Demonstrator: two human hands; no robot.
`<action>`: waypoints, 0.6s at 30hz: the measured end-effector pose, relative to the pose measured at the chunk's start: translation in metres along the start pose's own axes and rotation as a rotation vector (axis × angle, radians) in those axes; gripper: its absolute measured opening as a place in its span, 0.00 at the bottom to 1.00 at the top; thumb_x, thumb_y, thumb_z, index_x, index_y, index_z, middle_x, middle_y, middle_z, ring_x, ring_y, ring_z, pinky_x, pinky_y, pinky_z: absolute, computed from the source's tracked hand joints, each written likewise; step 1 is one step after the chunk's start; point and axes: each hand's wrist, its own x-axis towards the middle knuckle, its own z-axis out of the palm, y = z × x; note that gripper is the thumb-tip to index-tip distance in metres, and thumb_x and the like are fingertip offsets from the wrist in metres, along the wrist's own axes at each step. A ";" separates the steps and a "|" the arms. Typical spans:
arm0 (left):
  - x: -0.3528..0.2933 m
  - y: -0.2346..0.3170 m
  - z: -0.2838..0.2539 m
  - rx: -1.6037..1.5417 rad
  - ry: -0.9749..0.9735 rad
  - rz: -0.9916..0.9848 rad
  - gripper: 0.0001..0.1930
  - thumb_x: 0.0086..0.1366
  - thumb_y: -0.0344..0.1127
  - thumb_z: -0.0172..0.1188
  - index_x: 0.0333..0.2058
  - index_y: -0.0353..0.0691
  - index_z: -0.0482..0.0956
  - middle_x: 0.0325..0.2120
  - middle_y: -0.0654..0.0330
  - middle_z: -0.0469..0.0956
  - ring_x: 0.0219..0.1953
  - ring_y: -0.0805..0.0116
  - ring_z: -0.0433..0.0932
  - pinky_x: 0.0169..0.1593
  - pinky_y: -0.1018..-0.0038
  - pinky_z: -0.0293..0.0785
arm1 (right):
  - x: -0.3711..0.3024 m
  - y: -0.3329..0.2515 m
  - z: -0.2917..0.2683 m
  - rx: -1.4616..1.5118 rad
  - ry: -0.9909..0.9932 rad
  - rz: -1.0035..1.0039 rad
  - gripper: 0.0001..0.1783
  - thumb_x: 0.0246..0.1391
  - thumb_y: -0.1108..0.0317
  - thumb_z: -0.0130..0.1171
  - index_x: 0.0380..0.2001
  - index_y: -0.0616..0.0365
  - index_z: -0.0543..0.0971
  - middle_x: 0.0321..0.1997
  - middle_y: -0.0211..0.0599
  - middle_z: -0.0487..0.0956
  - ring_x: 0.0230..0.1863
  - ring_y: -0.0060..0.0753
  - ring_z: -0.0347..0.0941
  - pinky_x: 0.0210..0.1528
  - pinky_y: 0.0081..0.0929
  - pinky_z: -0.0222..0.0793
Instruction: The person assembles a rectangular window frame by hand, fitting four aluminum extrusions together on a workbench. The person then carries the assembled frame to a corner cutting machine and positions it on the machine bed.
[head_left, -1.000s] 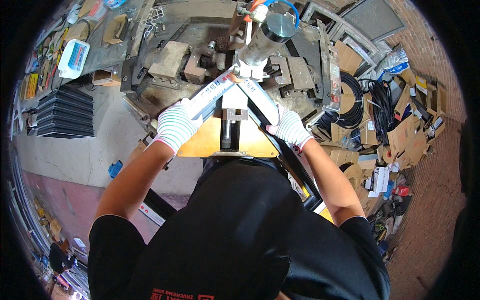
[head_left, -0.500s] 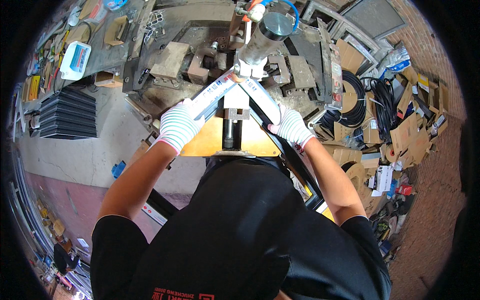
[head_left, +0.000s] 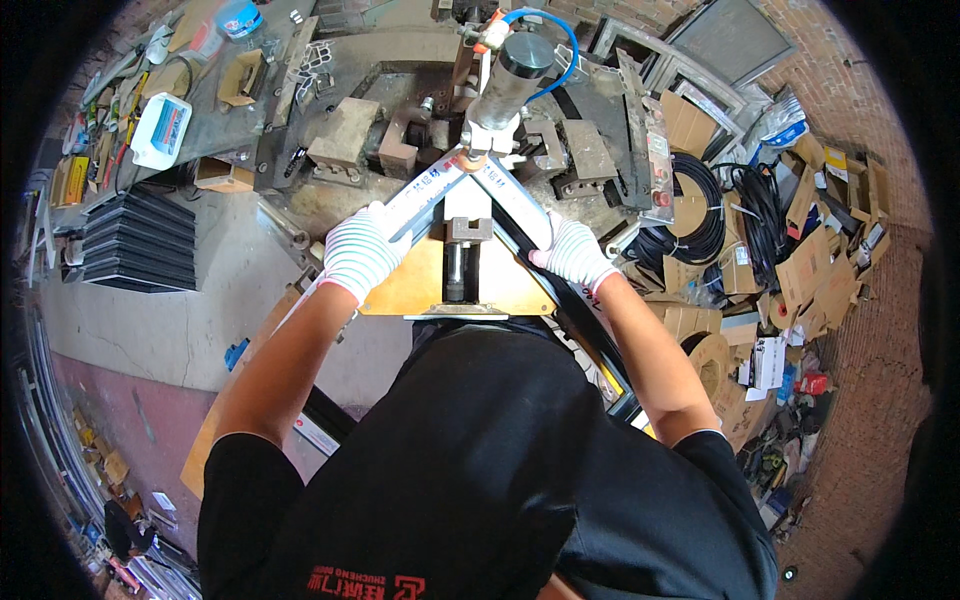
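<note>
Two metal frame profiles with white printed film, a left one (head_left: 412,202) and a right one (head_left: 518,208), meet in a V-shaped corner beneath the upright cylinder (head_left: 500,88) of a corner press. In a striped knit glove, my left hand (head_left: 362,252) is closed round the left profile; its fingertips are partly hidden. My right hand (head_left: 576,255), gloved alike, grips the right profile with its thumb on the inner side. Between the profiles lie a notched metal block (head_left: 468,231) and a yellow plate (head_left: 395,288). Dark frame bars run back past my body on both sides.
Steel clamp blocks (head_left: 345,132) flank the corner. A blue air hose (head_left: 577,50) loops above the cylinder. To the left are a white jug (head_left: 160,131) and a stack of black profiles (head_left: 140,240). Coiled black cable (head_left: 705,225) and cardboard boxes (head_left: 805,260) crowd the right.
The view has shifted slightly, and the cylinder and my right hand appear a little further left. Both hands keep their hold on the profiles, whose corner stays under the cylinder.
</note>
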 end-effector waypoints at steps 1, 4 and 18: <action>-0.001 0.000 0.000 0.005 0.009 0.010 0.21 0.66 0.51 0.61 0.49 0.42 0.81 0.42 0.46 0.80 0.43 0.46 0.82 0.48 0.56 0.79 | -0.001 -0.001 -0.001 0.000 0.000 0.003 0.39 0.43 0.42 0.68 0.48 0.66 0.75 0.38 0.63 0.82 0.42 0.63 0.80 0.48 0.47 0.74; 0.000 0.000 0.000 -0.035 0.020 0.012 0.22 0.67 0.53 0.60 0.51 0.43 0.81 0.43 0.45 0.80 0.43 0.45 0.81 0.48 0.57 0.78 | -0.006 -0.004 -0.003 0.004 0.028 0.003 0.39 0.44 0.40 0.68 0.48 0.64 0.76 0.39 0.62 0.82 0.44 0.63 0.80 0.49 0.46 0.74; 0.022 0.095 -0.072 -0.560 0.791 0.348 0.26 0.57 0.45 0.74 0.49 0.35 0.80 0.46 0.48 0.79 0.51 0.53 0.78 0.56 0.60 0.73 | -0.021 -0.014 0.000 -0.026 0.133 0.107 0.34 0.49 0.38 0.66 0.44 0.59 0.79 0.43 0.54 0.83 0.46 0.56 0.81 0.50 0.43 0.76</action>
